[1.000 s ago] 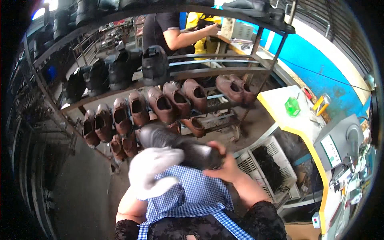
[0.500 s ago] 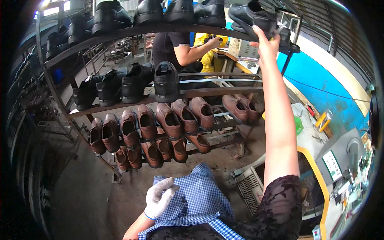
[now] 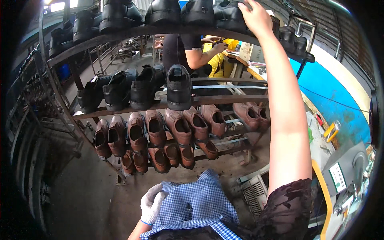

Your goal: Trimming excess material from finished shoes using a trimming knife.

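Observation:
My bare right hand (image 3: 257, 17) is raised to the top shelf of a metal rack. It lies against the edge of a black shoe (image 3: 230, 17), its thumb and a finger stretched out; the other fingers are hard to see. Further black shoes (image 3: 162, 13) stand beside it in a row. Low in front of me, my left hand (image 3: 152, 205) wears a white glove, its fingers curled in with nothing visible in them. That hand is beside my blue checked apron (image 3: 196, 200).
Black shoes (image 3: 142, 88) stand on the middle shelf (image 3: 228, 98), with brown shoes (image 3: 178, 126) in two rows below. Behind the rack is a person in a dark shirt (image 3: 176, 50). At right are a slotted plastic crate (image 3: 254, 194) and a grey machine (image 3: 346, 166).
My right hand has moved up and rests by a black shoe on the top shelf. My left fingers have curled in. The view has shifted, so the rack appears further right.

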`<state>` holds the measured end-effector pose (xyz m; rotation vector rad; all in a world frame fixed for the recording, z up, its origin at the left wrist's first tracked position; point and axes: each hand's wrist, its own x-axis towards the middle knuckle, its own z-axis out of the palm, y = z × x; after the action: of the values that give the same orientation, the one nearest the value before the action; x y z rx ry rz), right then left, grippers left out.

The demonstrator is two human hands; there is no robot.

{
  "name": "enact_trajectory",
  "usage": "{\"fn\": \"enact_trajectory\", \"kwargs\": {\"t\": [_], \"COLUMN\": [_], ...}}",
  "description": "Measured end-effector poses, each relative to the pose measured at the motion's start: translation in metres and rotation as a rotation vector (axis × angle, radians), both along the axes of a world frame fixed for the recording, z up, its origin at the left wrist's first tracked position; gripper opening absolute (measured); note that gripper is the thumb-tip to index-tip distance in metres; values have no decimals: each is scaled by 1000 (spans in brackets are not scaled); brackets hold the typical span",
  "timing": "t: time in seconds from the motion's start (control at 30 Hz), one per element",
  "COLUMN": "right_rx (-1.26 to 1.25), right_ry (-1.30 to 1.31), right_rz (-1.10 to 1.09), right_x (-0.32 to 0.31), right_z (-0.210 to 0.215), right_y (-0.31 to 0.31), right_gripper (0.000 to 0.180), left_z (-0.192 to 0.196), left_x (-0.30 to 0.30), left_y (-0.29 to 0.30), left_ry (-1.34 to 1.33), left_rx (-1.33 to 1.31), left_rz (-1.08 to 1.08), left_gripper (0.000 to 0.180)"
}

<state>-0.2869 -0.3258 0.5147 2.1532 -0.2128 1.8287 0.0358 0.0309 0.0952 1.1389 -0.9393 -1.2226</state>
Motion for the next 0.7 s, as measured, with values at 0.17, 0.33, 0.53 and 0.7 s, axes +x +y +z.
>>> {"fn": "enact_trajectory", "kwargs": {"t": [0.17, 0.33, 0.53, 0.7], "right_rx": [446, 344, 62, 375], "right_ry": [103, -207, 156, 546], "right_rz": [-880, -349, -467, -158], "right_x": [46, 30, 1, 30], "right_z": [4, -92, -261, -345], "right_y": [78, 150, 298, 329], "right_gripper": [44, 23, 52, 22], "left_z": [-9, -7, 20, 53], "left_x": [-13, -12, -17, -12], "left_y": [-9, -12, -40, -84], "left_ry": [-29, 53, 514, 795], "left_rx": [-63, 12, -161, -256], "left_rz": [-83, -181, -443, 43], "left_gripper": [37, 46, 76, 67]}}
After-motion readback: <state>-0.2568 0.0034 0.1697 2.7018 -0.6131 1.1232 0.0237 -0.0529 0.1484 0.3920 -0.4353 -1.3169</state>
